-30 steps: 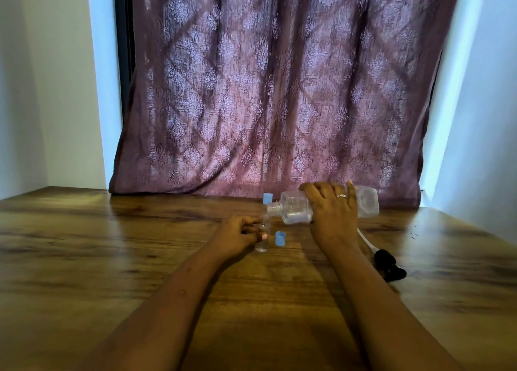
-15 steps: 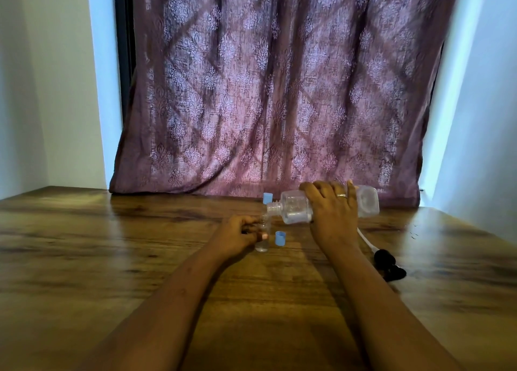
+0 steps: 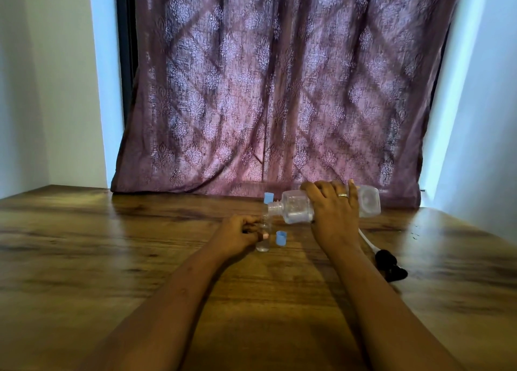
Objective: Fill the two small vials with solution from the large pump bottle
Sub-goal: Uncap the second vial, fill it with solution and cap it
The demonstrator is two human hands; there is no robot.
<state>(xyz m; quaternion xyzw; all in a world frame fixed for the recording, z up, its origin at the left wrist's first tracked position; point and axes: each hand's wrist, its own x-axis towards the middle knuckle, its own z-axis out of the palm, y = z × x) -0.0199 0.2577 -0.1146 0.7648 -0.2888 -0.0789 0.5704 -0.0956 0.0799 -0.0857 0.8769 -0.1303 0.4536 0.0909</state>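
Clear plastic, the large bottle (image 3: 296,207) is held on its side by the right hand (image 3: 334,216), fingers curled over it, neck just above a small vial (image 3: 263,243) pinched upright on the tabletop (image 3: 112,244) by the left hand (image 3: 237,235). A blue cap (image 3: 281,237) stands between the hands, beside the vial.

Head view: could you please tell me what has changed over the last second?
Nothing has visibly changed. The right hand still holds the large bottle on its side over the small vial gripped by the left hand; the blue cap beside the vial and the black pump lie where they were.
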